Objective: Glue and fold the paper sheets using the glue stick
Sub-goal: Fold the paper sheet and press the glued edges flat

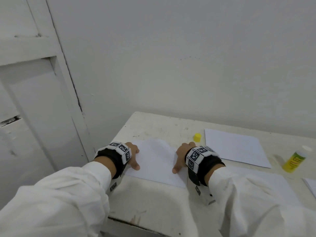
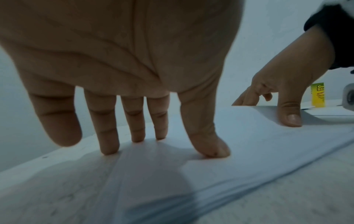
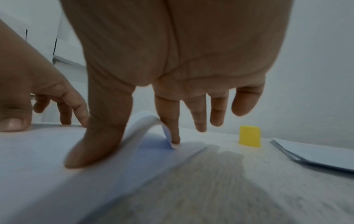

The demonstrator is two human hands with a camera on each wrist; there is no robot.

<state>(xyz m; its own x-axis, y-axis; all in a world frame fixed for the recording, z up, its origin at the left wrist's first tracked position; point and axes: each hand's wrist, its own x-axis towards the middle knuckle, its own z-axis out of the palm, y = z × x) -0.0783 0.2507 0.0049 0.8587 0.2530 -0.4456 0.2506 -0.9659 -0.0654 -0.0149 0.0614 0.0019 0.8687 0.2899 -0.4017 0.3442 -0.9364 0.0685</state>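
Observation:
A white paper sheet (image 1: 153, 165) lies at the table's left end, its far part curled over in a loose fold (image 3: 141, 121). My left hand (image 1: 135, 158) presses straight fingers and thumb (image 2: 214, 150) on the sheet's left side. My right hand (image 1: 177, 159) presses its thumb (image 3: 91, 148) on the sheet, and its index fingertip (image 3: 175, 139) holds the folded-over edge down. The yellow-green glue stick (image 1: 294, 161) stands uncapped at the right. Its yellow cap (image 1: 197, 137) sits behind my right hand.
A second white sheet (image 1: 236, 147) lies right of the cap, and more paper (image 1: 311, 185) shows at the right edge. The white table (image 1: 153, 127) stands against a wall. A door (image 1: 34, 117) is on the left. Bare tabletop lies in front of the sheet.

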